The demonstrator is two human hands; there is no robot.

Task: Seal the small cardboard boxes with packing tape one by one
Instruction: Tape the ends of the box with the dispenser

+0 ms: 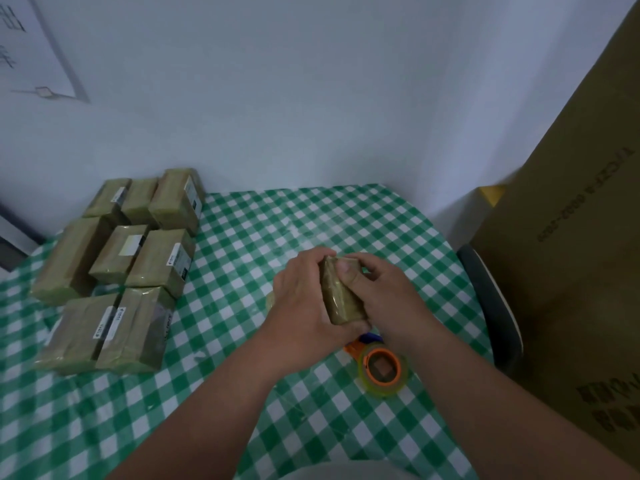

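Both hands' grip, left hand [304,299] and right hand [384,289], curled tight round one small taped box [341,299].

Checked table [311,216]: taped boxes [114,268], tape roll [382,370].

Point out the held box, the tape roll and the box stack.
held box [341,297], head view, its taped top face.
tape roll [382,370], head view, its orange core.
box stack [152,258], head view, one box's top.
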